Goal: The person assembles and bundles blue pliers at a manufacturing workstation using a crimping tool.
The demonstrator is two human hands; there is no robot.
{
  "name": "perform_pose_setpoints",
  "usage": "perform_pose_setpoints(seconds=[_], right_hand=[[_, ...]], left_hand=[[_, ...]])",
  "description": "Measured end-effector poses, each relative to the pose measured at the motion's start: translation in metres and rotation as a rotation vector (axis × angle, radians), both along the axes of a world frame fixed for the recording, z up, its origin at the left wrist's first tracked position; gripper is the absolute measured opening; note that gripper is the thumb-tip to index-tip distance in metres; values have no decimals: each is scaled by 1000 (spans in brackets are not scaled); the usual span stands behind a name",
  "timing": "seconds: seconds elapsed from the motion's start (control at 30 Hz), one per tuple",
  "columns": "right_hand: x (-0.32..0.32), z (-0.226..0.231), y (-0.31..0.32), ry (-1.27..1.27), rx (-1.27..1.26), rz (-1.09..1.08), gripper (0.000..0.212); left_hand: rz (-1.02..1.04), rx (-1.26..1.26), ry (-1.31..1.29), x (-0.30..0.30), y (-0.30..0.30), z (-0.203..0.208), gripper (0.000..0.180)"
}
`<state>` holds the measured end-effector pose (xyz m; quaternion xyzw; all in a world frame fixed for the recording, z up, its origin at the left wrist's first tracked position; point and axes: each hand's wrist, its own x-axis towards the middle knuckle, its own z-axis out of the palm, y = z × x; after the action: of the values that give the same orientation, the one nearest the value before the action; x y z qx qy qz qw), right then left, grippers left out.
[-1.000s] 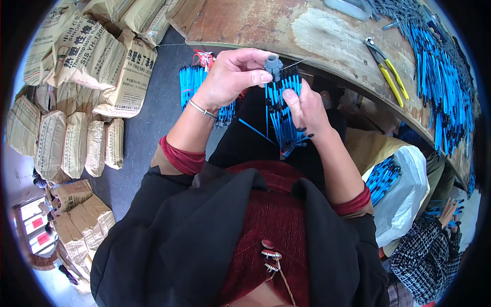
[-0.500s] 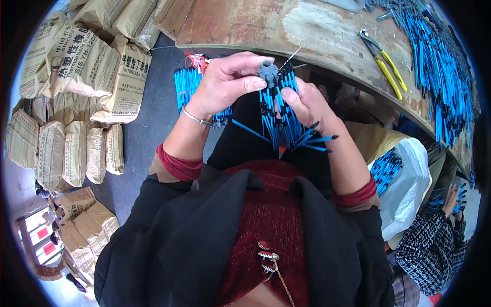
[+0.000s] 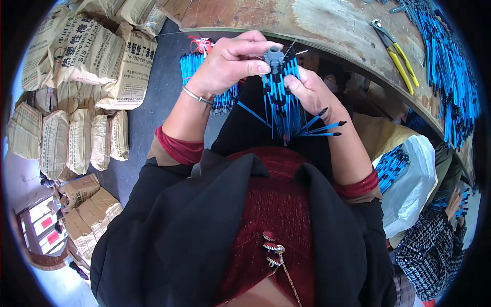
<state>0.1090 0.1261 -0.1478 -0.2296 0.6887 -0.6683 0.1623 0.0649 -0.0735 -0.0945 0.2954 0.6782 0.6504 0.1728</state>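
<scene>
The left hand (image 3: 227,64) is curled, its fingers (image 3: 255,67) pinched on a small grey hub (image 3: 274,55) held up in front of the chest, below the near edge of the counter (image 3: 327,23). Blue rods (image 3: 281,100) with black tips hang from the hub in a bunch; how each one joins it is too small to make out. The right hand (image 3: 312,92) closes on the bunch from the right, its fingertips against the rods just under the hub, and a few rods splay out sideways past its wrist. The palm side of both hands is turned away, so the grip inside is hidden. Another rod bundle (image 3: 204,77) shows behind the left wrist, mostly covered by it. On the counter's far right lie yellow-handled pliers (image 3: 396,51) and a pile of loose rods (image 3: 450,77), cut off by the rim. Paper sacks (image 3: 76,87) are stacked on the floor at left. At lower right a white bag (image 3: 409,189) holds more rods, beside another person's checked sleeve (image 3: 429,250), only partly seen.
</scene>
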Motion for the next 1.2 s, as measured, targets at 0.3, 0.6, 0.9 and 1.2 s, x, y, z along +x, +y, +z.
perform_pose_setpoints(seconds=[0.3, 0.6, 0.9, 1.2], right_hand=[[19, 0, 12, -216, -197, -225, 36], [9, -12, 29, -33, -39, -656, 29], [24, 8, -14, 75, 31, -751, 24], [31, 17, -18, 57, 173, -710, 25]], left_hand=[[-25, 219, -314, 0, 31, -9, 50], [375, 346, -463, 38, 27, -38, 70], [695, 95, 144, 52, 82, -29, 53], [804, -95, 378, 44, 76, -12, 36]])
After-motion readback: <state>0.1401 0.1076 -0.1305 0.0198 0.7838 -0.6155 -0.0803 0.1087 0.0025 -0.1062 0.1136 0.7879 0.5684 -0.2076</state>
